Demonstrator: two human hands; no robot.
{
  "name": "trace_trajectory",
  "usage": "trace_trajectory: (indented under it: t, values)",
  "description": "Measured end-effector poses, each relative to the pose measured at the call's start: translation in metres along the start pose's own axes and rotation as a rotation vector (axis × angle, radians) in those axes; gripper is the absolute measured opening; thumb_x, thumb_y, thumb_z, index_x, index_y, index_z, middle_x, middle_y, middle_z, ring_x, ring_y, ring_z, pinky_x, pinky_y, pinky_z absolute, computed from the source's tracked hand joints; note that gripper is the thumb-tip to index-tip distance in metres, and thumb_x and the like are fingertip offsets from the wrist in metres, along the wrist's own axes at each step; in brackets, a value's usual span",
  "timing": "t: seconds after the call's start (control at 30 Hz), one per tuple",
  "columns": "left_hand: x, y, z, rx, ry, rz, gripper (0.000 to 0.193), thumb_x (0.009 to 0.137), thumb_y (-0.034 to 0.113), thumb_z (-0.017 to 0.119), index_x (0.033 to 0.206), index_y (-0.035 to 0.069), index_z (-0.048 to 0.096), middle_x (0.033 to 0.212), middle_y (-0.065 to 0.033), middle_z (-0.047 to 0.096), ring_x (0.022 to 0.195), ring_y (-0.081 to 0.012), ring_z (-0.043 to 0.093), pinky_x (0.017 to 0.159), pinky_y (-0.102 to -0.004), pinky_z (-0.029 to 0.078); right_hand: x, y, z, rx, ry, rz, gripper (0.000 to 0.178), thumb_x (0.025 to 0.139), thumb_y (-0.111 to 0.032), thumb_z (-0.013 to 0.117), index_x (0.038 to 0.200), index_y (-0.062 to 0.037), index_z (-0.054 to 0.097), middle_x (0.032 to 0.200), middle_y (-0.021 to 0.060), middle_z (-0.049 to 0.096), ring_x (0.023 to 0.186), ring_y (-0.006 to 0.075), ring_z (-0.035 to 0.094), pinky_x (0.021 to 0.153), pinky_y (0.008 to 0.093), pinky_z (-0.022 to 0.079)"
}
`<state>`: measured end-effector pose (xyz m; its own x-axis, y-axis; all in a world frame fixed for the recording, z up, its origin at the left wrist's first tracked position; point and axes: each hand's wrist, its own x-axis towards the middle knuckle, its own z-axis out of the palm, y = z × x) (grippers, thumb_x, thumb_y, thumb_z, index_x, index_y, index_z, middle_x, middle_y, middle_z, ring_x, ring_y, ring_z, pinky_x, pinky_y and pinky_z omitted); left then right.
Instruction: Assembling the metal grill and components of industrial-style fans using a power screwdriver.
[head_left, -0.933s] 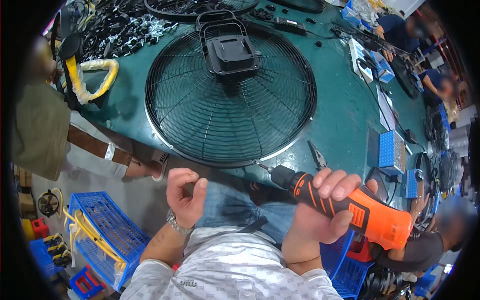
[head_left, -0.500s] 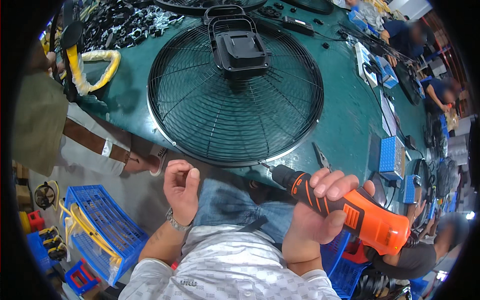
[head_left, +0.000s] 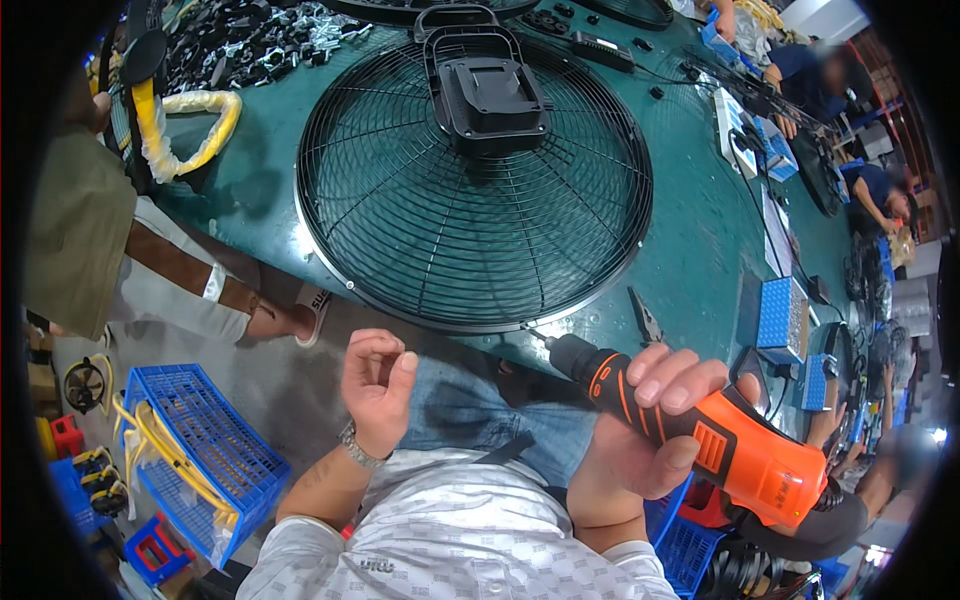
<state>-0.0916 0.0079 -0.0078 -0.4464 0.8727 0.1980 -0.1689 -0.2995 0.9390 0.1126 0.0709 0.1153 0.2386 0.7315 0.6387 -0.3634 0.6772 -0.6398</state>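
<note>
A large round black wire fan guard [head_left: 430, 230] lies on the green table, with a black motor housing [head_left: 492, 100] and handle at its far part. My right hand [head_left: 660, 410] is wrapped round an orange and black power screwdriver [head_left: 745, 455]. The tool's bit points at the guard's near rim, very close to it; I cannot tell whether they touch. In front of the rim, my left hand [head_left: 378, 390] is raised with its fingers curled and thumb against them. Whatever it holds, if anything, is hidden.
Pliers [head_left: 646, 316] lie right of the guard. Black and metal parts [head_left: 240, 45] are heaped at far left, near a yellow wrapped loop-shaped part [head_left: 180, 135]. Blue boxes [head_left: 783, 320] stand at right. A person [head_left: 80, 230] stands at left, above a blue crate [head_left: 205, 450].
My left hand has shifted slightly right and down. The power screwdriver in my right hand has moved a little right and down, its bit still by the rim.
</note>
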Motion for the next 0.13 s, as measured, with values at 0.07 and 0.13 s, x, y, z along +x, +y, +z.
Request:
trace_trajectory:
  t: [0.07, 0.13]
  values:
    - [-0.003, -0.003, -0.005, 0.123, -0.085, 0.074, 0.026, 0.087, -0.001, 0.066, 0.108, 0.005, 0.052, 0.11, -0.0063, 0.047, 0.09, -0.0117, 0.051, 0.078, -0.0236, 0.045, -0.001, 0.001, -0.001, 0.009, -0.013, 0.004, 0.075, 0.084, -0.032, 0.076, 0.143, -0.013, 0.035, 0.09, 0.0059, 0.056, 0.075, 0.0204, 0.06, 0.07, 0.0364, 0.051]
    - [-0.007, -0.004, -0.016, 0.316, -0.226, 0.153, 0.035, 0.087, 0.008, 0.071, 0.116, 0.003, 0.052, 0.114, -0.0089, 0.048, 0.092, -0.0144, 0.053, 0.079, -0.0257, 0.046, -0.002, 0.001, -0.003, 0.016, -0.021, 0.014, 0.077, 0.083, -0.034, 0.077, 0.144, -0.0143, 0.034, 0.091, 0.006, 0.056, 0.076, 0.0214, 0.06, 0.071, 0.0373, 0.051]
